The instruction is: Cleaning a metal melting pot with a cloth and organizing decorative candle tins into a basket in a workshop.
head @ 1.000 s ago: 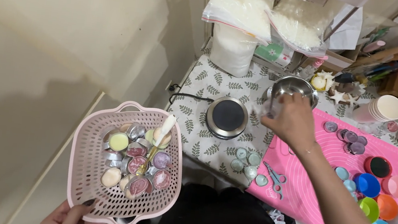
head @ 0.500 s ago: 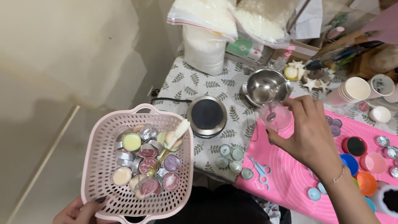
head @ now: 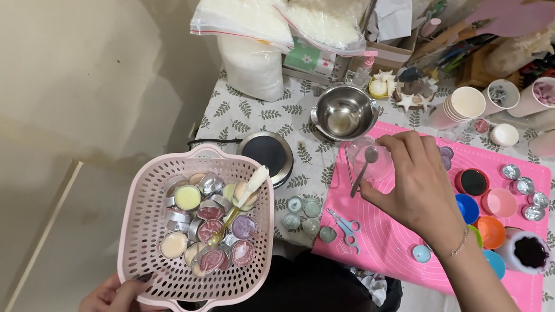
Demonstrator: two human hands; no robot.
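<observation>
My left hand (head: 114, 304) grips the near rim of a pink perforated basket (head: 148, 232) held out over the floor, left of the table. Several small tins of coloured wax and a pale stick lie in the basket. My right hand (head: 415, 183) is over the pink silicone mat (head: 393, 248), fingers closed on a small clear cup (head: 365, 161) with a metal spoon (head: 359, 177) standing in it. A steel bowl (head: 345, 111) sits just behind the cup.
A round black hot plate (head: 266, 153) and small green tins (head: 304, 212) sit near the table's front left. Small scissors (head: 345, 226), coloured silicone cups (head: 489, 217) and a black-filled cup (head: 530, 252) lie on the mat. Bags of white flakes (head: 249, 11) and paper cups (head: 467, 105) stand behind.
My right hand drew back from the steel bowl toward me and now holds the clear cup over the mat. The basket rose slightly and came closer to the table.
</observation>
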